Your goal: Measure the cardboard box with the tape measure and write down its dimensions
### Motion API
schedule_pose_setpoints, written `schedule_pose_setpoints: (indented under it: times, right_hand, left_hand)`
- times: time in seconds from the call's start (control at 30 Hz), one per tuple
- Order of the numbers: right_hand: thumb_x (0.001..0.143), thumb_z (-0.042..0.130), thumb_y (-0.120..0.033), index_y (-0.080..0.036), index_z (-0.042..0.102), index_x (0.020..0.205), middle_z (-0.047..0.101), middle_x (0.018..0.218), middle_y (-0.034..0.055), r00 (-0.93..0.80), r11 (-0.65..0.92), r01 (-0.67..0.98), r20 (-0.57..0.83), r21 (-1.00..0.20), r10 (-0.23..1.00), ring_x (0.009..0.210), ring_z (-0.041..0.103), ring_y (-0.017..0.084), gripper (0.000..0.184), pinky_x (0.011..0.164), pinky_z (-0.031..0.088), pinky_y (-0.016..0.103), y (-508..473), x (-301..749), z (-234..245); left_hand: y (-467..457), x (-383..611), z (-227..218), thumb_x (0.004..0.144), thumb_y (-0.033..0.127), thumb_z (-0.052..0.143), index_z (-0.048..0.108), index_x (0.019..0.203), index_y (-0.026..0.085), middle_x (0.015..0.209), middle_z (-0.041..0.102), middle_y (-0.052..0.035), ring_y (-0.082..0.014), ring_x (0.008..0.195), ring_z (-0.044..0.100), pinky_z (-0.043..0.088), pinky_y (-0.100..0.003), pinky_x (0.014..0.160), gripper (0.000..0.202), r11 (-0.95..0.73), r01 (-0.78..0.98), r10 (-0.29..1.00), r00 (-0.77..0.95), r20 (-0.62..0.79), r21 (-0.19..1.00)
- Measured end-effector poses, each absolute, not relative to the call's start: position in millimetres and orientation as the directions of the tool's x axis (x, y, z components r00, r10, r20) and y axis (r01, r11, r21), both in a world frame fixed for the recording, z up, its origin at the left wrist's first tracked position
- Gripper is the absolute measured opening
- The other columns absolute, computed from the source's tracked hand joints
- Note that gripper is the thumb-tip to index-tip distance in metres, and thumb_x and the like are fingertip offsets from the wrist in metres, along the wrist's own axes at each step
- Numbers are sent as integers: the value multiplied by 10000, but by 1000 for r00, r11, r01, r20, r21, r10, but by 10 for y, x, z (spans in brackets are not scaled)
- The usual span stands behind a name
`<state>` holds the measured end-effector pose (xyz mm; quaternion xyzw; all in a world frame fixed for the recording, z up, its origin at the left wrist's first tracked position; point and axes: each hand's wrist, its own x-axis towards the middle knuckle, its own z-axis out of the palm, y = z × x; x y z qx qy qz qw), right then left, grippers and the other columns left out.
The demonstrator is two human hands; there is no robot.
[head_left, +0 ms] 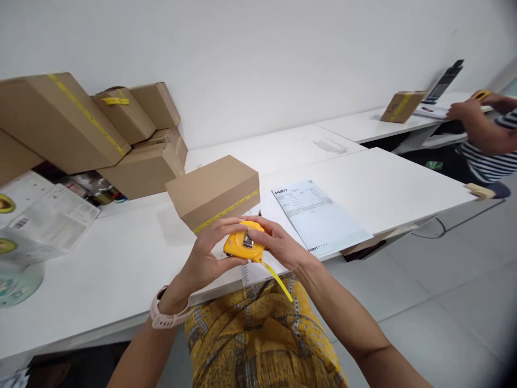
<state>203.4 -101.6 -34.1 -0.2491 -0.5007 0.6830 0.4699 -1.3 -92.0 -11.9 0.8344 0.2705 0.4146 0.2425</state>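
Both my hands hold a yellow tape measure point(242, 245) just above the white table's front edge point(121, 318). My left hand point(208, 253) grips its left side with curled fingers. My right hand point(278, 242) wraps its right side and top. A short length of yellow tape point(278, 280) hangs out toward my lap. Just behind the hands sits a small cardboard box point(214, 188) sealed with yellow tape. A printed sheet point(319, 215) lies to the right of the box.
Several cardboard boxes point(81, 124) are stacked at the back left, with white packages point(44, 221) in front of them. At the far right another person's arm point(484, 126) reaches over a second table holding a small box point(402, 105).
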Motion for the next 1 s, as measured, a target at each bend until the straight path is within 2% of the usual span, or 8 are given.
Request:
schedule_pose_setpoints:
  times: [0.17,0.37,0.47,0.53,0.6,0.7,0.8,1.0]
  right_hand:
    - [894,595,-688,-303,590,1385,635,1341,74,-315,2,-526,197,-851,929,1172,615,221,624,980,521,353,-1157,1749,-454]
    - [947,552,-639,-362,603,1374,430,1581,68,-195,484,-15,477,-875,857,1464,363,281,512,1007,490,440,-1120,1672,-355]
    - [961,591,-523,-349,661,1276,586,1403,82,-77,548,161,544,-821,836,1339,478,280,366,1031,453,489,-1096,1683,-204]
    - [1004,514,-502,-297,708,1133,694,1117,73,-79,549,148,543,-823,836,1111,594,240,310,987,466,459,-1060,1674,-93]
    - [1029,412,-566,-246,712,992,686,888,46,-183,467,14,457,-884,870,848,619,178,440,828,509,376,-996,1664,9]
    - [930,513,-708,-210,673,877,628,712,-3,-355,238,-176,287,-955,890,627,560,114,526,592,479,268,-855,1677,135]
    - [775,745,-682,-193,672,831,617,643,-28,-485,53,-235,164,-971,859,562,539,87,497,513,461,222,-688,1727,228]
    - [667,907,-516,-176,735,830,706,721,3,-634,-207,-268,10,-941,773,635,619,85,414,602,553,210,-402,1801,336]
  left_hand:
    - [-1089,230,-427,820,667,734,394,1554,345,1544,510,-140,-304,1354,576,574,-388,1018,871,-474,-96,844,235,483,875]
    - [-1220,303,-395,959,756,359,335,1563,404,1520,532,-108,-320,1309,613,610,-478,950,700,-346,-149,903,215,372,926]
    - [-1168,209,-287,997,633,438,412,1513,406,1371,624,-90,-273,1128,700,631,-444,882,564,-412,-32,901,133,413,910]
    - [-1105,143,-202,944,504,636,484,1462,378,1273,639,-72,-248,1088,691,620,-407,896,554,-546,163,832,-7,554,822]
    - [-1045,90,-101,842,355,787,550,1407,346,1250,611,-68,-258,1130,649,584,-415,963,613,-635,435,682,-72,728,638]
    - [-988,35,52,794,219,813,584,1373,339,1278,565,-85,-290,1184,594,540,-460,1020,634,-637,713,475,65,878,292]
    - [-949,-28,139,820,174,777,544,1417,366,1312,540,-96,-302,1175,592,531,-464,1013,669,-629,774,367,212,906,73]
    - [-786,-227,170,888,209,731,542,1425,382,1333,532,-114,-321,1215,572,477,-478,1050,594,-608,789,338,356,871,-86]
